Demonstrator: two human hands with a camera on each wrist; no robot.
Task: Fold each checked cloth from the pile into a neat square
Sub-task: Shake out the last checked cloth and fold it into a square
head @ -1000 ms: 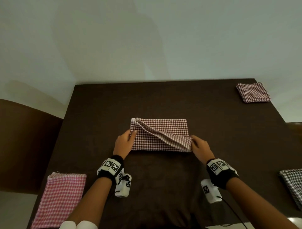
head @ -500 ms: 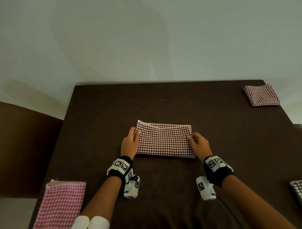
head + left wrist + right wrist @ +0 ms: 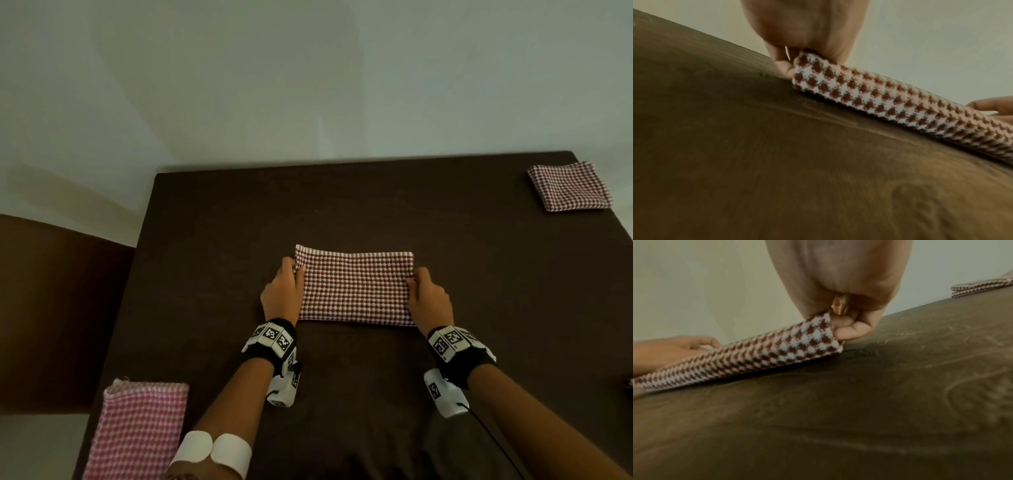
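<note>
A brown-and-white checked cloth (image 3: 354, 287) lies folded into a long rectangle in the middle of the dark brown table (image 3: 342, 205). My left hand (image 3: 284, 291) pinches its left short edge, and the left wrist view shows thumb and fingers closed on that edge of the cloth (image 3: 879, 94). At the right short edge my right hand (image 3: 428, 294) pinches the fabric; in the right wrist view that end of the cloth (image 3: 777, 352) is lifted slightly off the table.
A folded brown checked square (image 3: 570, 186) sits at the far right corner. A pink checked cloth (image 3: 137, 435) lies at the near left corner, close to the table's left edge. A wall stands behind the table.
The cloth's near half, bunched and lifted a second ago, now lies flat over the far half as a rectangle. Both hands moved from the near corners up to the short edges.
</note>
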